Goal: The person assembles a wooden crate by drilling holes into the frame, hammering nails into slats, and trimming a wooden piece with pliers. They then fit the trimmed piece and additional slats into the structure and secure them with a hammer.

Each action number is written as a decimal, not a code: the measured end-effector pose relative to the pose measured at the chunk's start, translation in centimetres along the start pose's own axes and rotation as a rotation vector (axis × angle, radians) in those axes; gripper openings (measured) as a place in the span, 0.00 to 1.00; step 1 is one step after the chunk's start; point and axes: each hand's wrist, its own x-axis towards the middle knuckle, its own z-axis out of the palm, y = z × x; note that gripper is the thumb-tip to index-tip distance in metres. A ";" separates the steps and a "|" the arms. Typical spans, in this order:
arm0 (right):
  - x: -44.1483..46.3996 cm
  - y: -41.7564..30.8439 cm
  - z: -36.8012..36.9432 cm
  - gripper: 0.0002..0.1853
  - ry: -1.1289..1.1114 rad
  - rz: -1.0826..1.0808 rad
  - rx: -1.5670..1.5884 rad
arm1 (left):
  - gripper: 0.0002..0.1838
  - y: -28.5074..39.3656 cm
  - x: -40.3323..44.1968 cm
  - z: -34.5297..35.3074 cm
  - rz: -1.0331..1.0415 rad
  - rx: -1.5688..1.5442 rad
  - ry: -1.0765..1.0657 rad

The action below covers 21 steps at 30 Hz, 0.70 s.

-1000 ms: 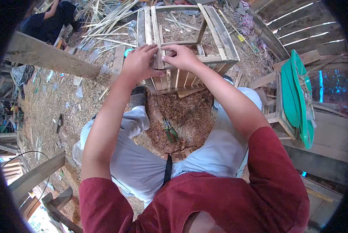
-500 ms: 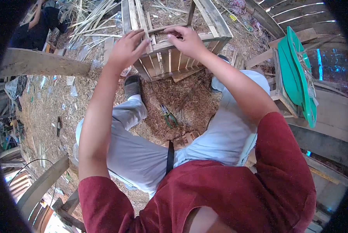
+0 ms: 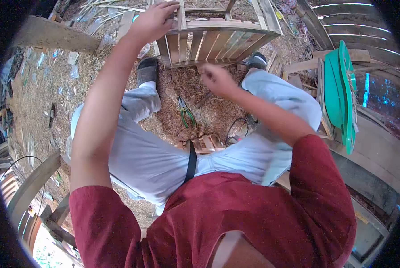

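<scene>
A slatted wooden crate (image 3: 209,42) stands on the ground in front of my feet, at the top of the view. My left hand (image 3: 154,22) lies at its upper left corner, fingers bent over the slats there. Below the crate's lower edge, apart from it, my right hand (image 3: 218,80) hangs in the air, slightly blurred. Its fingers are curled in, and I cannot make out what they hold, if anything. Pliers with green and black handles (image 3: 186,114) lie on the sawdust between my feet, below and left of the right hand.
A green plastic object like a basin or hat (image 3: 336,91) leans on wooden boards at the right. A thick beam (image 3: 59,35) crosses the upper left. Small wood pieces (image 3: 205,144) and a dark cable (image 3: 233,127) lie between my legs. Wood strips (image 3: 117,9) are scattered behind.
My right hand has come off the crate's top edge and moved down towards me. My left hand stays at the crate's left corner. The view has shifted, so the crate sits higher.
</scene>
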 end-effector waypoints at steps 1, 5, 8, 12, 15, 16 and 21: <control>-1.1 1.6 2.5 0.17 -0.157 0.131 -0.047 | 0.31 0.1 0.3 0.1 -0.016 0.001 -0.017; -2.6 8.4 13.2 0.32 -0.380 0.535 -0.128 | 0.30 -0.8 0.4 1.3 0.067 -0.066 0.090; -2.0 6.9 14.9 0.36 -0.401 0.775 -0.158 | 0.29 0.2 0.5 0.7 0.026 -0.115 0.090; -2.8 6.9 17.9 0.37 -0.253 0.853 -0.275 | 0.26 1.7 0.6 -0.3 -0.005 -0.199 0.127; -2.7 6.7 18.4 0.34 -0.111 1.036 -0.227 | 0.25 1.5 0.9 -0.1 -0.005 -0.214 0.157; -2.7 7.8 18.8 0.32 -0.137 1.083 -0.220 | 0.25 1.6 0.9 -0.4 -0.009 -0.219 0.149; -5.1 16.4 21.5 0.25 -0.020 1.010 0.121 | 0.26 1.5 0.9 -1.0 -0.018 -0.213 0.083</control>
